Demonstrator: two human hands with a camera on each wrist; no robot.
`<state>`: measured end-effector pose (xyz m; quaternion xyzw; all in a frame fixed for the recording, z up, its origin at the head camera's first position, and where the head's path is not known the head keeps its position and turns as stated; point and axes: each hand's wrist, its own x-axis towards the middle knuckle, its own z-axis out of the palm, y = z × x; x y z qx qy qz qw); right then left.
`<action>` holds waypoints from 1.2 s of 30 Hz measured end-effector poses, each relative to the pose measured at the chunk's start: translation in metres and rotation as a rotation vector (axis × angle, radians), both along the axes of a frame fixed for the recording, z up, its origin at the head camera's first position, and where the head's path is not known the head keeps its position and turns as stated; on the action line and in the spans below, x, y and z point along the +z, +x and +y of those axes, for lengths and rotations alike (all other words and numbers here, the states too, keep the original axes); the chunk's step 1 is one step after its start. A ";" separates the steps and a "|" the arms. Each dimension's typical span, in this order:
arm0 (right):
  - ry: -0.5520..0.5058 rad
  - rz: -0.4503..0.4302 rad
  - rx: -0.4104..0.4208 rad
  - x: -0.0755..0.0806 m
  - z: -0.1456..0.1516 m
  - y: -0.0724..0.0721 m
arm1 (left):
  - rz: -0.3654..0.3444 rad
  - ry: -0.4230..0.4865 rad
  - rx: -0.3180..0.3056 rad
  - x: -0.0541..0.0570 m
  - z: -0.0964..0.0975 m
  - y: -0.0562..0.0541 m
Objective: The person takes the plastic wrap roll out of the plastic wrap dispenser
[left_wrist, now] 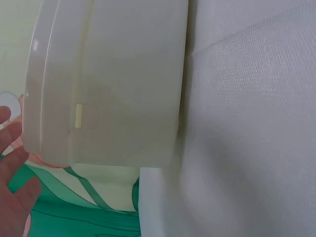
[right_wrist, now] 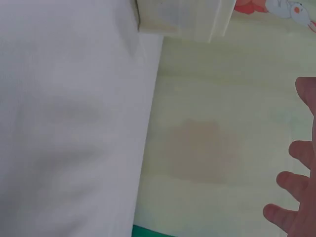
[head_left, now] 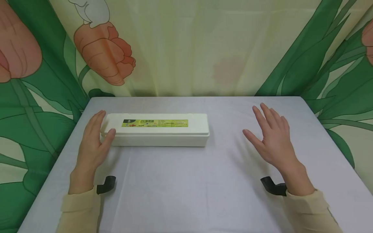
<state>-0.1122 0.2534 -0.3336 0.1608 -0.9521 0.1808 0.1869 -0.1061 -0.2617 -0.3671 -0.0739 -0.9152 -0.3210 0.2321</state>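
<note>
A long white box (head_left: 163, 139) with a yellow-green printed label (head_left: 155, 123) lies across the table, left of the middle. Its end wall (left_wrist: 128, 89) fills much of the left wrist view. My left hand (head_left: 94, 142) is at the box's left end, fingers extended and thumb spread in front of its corner; whether it touches the box I cannot tell. Over the table's right side my right hand (head_left: 274, 139) hovers with fingers spread, holding nothing and well apart from the box. In the right wrist view, a corner of the box (right_wrist: 182, 17) shows at the top.
A white cloth covers the table (head_left: 180, 191), whose back edge meets a hanging curtain (head_left: 192, 48) printed with leaves, flowers and a carrot. A dark curved piece sticks out at the left cuff (head_left: 106, 184), and another at the right cuff (head_left: 274, 186).
</note>
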 end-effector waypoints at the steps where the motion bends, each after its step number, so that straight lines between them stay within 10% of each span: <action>1: -0.002 0.003 0.004 0.000 -0.001 -0.001 | -0.004 0.010 0.000 -0.001 0.000 0.000; 18: -0.029 0.035 0.093 0.002 -0.036 -0.015 | -0.130 0.149 0.045 -0.009 -0.008 0.000; 36: -0.029 0.000 0.149 -0.002 -0.066 -0.029 | -0.191 0.336 -0.045 -0.021 -0.014 -0.005</action>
